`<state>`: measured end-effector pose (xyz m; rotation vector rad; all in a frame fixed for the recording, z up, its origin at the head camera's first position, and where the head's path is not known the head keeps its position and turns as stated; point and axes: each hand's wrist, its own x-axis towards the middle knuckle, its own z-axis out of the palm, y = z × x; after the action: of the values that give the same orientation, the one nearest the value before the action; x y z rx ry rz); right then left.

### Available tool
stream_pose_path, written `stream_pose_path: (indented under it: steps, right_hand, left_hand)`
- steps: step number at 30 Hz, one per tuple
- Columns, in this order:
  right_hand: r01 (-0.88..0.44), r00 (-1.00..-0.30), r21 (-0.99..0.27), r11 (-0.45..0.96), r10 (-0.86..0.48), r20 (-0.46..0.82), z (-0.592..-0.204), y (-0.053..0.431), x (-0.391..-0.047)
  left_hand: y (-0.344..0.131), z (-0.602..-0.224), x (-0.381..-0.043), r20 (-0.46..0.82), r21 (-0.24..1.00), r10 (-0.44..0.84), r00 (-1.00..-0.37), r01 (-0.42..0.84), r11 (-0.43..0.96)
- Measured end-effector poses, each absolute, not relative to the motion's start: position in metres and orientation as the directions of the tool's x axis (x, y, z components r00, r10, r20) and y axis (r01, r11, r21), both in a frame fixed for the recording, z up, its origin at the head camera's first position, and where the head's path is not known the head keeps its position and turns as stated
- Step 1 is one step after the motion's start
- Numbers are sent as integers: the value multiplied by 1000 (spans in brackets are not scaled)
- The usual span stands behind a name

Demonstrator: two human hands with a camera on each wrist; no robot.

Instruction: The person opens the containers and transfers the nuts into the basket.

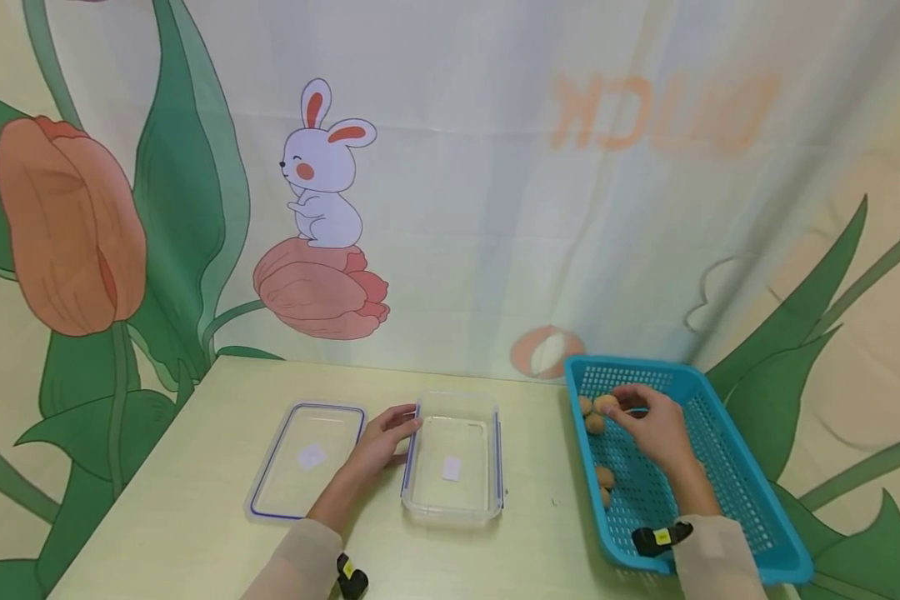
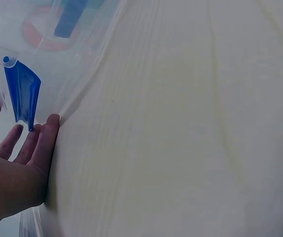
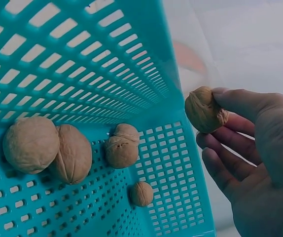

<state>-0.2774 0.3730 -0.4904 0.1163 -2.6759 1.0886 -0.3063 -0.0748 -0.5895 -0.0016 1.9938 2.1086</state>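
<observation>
In the head view, my right hand point(image 1: 656, 425) pinches a walnut point(image 3: 203, 109) between thumb and fingers, above the left part of a blue plastic basket point(image 1: 750, 467). Beneath it, several more walnuts point(image 3: 31, 144) lie on the basket's perforated floor, along its left side. My left hand point(image 1: 378, 440) rests at the left wall of a clear plastic food container point(image 1: 457, 505), which stands lidless with a white label inside. Its fingers point(image 2: 47, 143) look fairly straight and touch the container near a blue latch point(image 2: 23, 94); some fingertips are hidden behind it.
The container's clear lid point(image 1: 311, 492), edged in blue and carrying a white label, lies flat to the left of my left hand. A pale yellow cloth covers the table point(image 1: 157, 500). Behind it hangs a printed curtain point(image 1: 450, 208) with tulips and a rabbit.
</observation>
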Motion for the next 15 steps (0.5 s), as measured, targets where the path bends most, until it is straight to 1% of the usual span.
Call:
stream_pose_path:
  steps: [11, 15]
  right_hand:
    - [-163, -968, -677, 718, 16, 250, -491, 376, -277]
    - [-183, -963, -673, 717, 9, 271, -486, 372, -275]
  left_hand:
    - [-75, -591, -306, -165, 985, 167, -972, -172, -31]
    - [-75, -591, -306, -165, 985, 166, -972, -172, -31]
